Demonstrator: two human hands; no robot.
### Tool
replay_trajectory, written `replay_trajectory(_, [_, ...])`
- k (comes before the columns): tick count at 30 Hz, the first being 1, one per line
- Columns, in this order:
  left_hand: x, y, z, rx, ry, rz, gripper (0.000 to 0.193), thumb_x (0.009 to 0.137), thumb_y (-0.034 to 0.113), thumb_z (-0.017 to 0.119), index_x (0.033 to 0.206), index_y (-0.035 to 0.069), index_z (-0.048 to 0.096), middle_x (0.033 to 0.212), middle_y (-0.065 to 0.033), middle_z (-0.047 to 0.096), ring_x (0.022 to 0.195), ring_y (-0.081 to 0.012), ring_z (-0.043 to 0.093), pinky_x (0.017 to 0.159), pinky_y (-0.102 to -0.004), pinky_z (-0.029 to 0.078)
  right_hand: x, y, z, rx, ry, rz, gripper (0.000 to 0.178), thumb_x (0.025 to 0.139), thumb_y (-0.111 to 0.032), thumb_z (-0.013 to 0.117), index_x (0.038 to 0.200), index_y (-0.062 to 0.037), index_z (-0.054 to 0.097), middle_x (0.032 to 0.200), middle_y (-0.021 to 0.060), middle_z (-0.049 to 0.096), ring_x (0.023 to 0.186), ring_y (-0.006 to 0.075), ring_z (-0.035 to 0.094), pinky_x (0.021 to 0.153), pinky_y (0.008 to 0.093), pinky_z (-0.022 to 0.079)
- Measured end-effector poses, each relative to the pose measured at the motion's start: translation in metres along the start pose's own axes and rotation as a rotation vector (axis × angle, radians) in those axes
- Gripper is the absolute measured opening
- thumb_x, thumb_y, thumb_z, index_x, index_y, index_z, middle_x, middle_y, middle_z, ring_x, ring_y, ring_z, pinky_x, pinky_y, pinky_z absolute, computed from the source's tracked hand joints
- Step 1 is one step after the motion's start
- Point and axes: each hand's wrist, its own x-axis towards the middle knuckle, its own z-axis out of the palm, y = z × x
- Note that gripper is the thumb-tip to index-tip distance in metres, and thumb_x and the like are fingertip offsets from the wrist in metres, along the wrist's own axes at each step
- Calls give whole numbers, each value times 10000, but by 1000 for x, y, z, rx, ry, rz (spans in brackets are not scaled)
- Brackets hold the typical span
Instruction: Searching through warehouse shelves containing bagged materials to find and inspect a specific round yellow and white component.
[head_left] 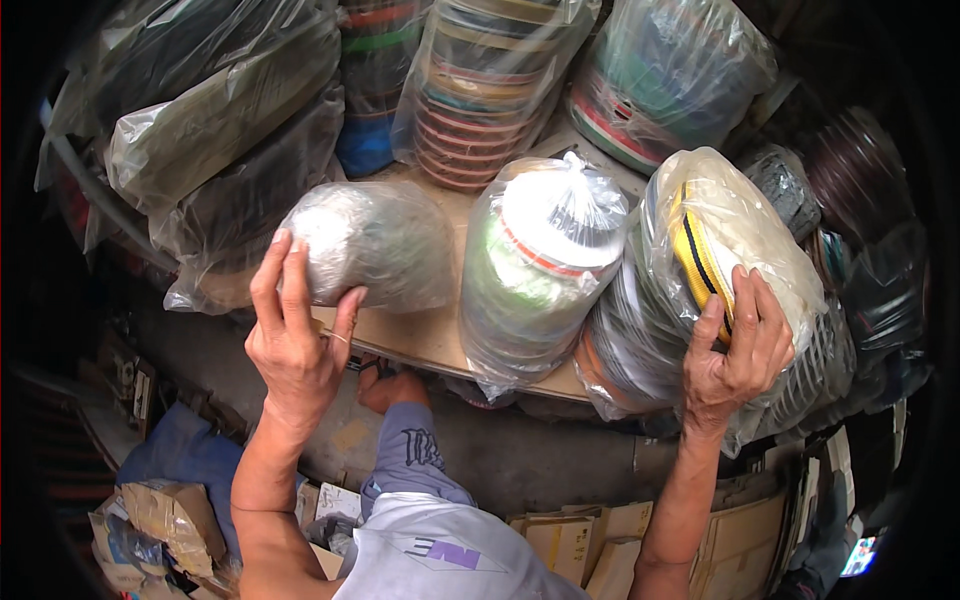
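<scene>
My left hand (297, 345) grips the near left end of a rounded bundle (385, 245) in clear plastic, with pale, shiny contents I cannot make out. The fingers lie along its side and the thumb is under its lower edge. A thin pale band crosses near the thumb. My right hand (738, 350) has its fingers and thumb curled on a tilted plastic-bagged roll of strap (695, 250), yellow with a black stripe. Between my hands stands a knotted clear bag (540, 280) of stacked white and greenish rolls.
The bags rest on a wooden board (425, 340). Tall bagged stacks of coloured rolls (470, 120) and a wide bagged roll (670, 80) stand behind. Dark bagged bundles (220, 120) fill the left. Flattened cardboard (740, 540) and a taped carton (175, 520) lie low around me.
</scene>
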Motion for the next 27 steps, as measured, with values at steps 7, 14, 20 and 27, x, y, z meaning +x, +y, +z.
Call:
replay_trajectory(7, [-14,1,-4,32,28,-61,710,706,177,843,1292,-21,492,1288,-230,516,1028,-380,632,760,-377,584,-1,6,3,-19,29,-17,310,848,-203,677,1152,-138,685,1130,63,659,1005,249,615,864,378,434])
replay_trajectory(14, [12,1,5,65,29,-61,624,751,198,804,1265,-15,520,1279,-192,544,998,-363,646,745,-376,578,2,2,3,-21,24,-32,313,848,-202,680,1155,-144,684,1121,55,663,1009,245,617,859,369,435])
replay_trajectory(20, [96,-43,87,26,-141,-25,554,855,332,676,1304,69,489,1307,-80,550,947,-377,646,726,-428,550,-4,5,0,-36,18,-19,311,841,-195,685,1149,-150,689,1114,54,665,1007,241,616,858,376,435])
replay_trajectory(27, [165,-52,150,-158,-370,100,558,771,256,738,1227,17,521,1217,-192,541,1107,-387,557,918,-435,470,0,3,1,-34,-10,-15,313,823,-192,708,1133,-157,701,1087,40,677,951,223,618,837,343,443])
